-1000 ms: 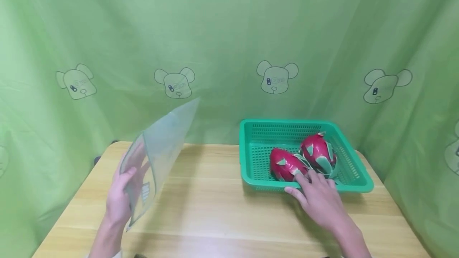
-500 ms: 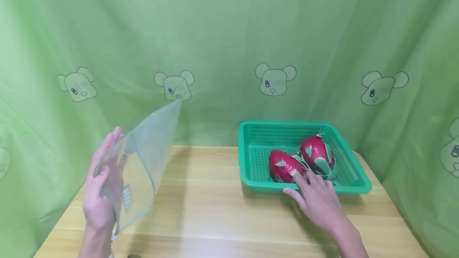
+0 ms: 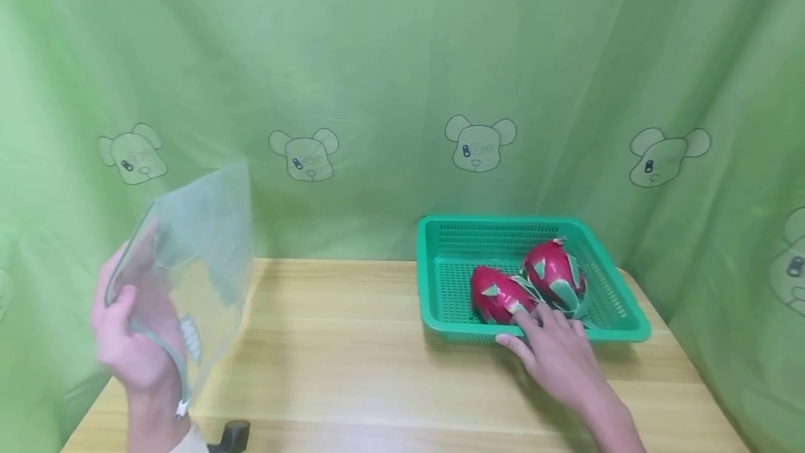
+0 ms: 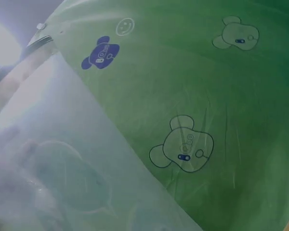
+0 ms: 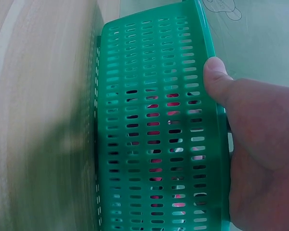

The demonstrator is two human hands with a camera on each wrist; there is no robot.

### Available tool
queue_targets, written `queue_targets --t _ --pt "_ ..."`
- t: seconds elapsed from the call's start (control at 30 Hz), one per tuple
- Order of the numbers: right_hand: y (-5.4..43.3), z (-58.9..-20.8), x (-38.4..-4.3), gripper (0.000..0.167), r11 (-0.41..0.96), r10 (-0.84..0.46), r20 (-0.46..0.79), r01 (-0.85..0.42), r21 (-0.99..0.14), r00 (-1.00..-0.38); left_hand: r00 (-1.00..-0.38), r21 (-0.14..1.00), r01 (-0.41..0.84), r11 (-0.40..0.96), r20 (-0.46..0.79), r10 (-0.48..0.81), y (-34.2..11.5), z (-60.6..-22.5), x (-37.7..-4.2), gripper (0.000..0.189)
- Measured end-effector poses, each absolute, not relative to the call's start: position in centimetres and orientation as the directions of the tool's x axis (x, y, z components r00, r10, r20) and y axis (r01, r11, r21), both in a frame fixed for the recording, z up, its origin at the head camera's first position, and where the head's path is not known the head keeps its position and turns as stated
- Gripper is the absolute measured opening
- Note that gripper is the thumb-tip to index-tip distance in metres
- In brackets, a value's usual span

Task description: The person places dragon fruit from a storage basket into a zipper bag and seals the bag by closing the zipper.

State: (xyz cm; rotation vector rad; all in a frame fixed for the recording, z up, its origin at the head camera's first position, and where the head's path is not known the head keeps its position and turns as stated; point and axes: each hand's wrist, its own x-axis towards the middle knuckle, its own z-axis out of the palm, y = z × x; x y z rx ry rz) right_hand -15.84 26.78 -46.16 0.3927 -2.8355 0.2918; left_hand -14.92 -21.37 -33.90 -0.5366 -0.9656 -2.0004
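At the left of the head view my left hand (image 3: 128, 334) holds a translucent zip bag (image 3: 216, 243) upright above the table. The thumb lies on the near side and the fingers show dimly through the plastic. A white slider hangs at the bag's lower corner. In the left wrist view the bag (image 4: 82, 159) covers the lower left. My right hand (image 3: 560, 358) grips the near rim of a green plastic basket (image 3: 426, 292), thumb at the rim, fingers reaching inside. Two pink dragon fruits, one nearer (image 3: 490, 292) and one farther (image 3: 548, 264), lie in the basket by those fingers.
The basket stands on a wooden table (image 3: 339, 341) at the back right. A green curtain (image 3: 377, 54) with bear-head prints hangs behind and at both sides. Near the left wrist a dark cylindrical piece (image 3: 235, 433) shows at the bottom edge.
My left hand has moved left with the bag, which now turns its broad side more toward the head camera. The right hand, basket and dragon fruits have stayed in place.
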Motion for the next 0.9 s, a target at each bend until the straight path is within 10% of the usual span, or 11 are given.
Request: queue_targets --t 0.33,0.5,0.9 --pt "26.5 -46.5 -15.8 0.062 0.943 -0.238 0.273 -0.289 -0.165 -0.932 -0.468 0.551 0.831 0.077 0.767 -0.439 -20.9 -35.1 -15.2 0.054" --pt "26.6 -46.5 -15.8 0.062 0.944 -0.237 0.283 -0.289 -0.161 -0.930 -0.516 0.626 0.699 0.345 0.776 -0.363 -20.7 -35.8 -15.8 0.054" --pt "26.9 -46.1 -16.1 0.056 0.930 -0.241 0.313 -0.311 -0.198 -0.919 -0.667 0.677 0.610 0.411 0.719 -0.194 -20.4 -37.4 -16.8 0.051"
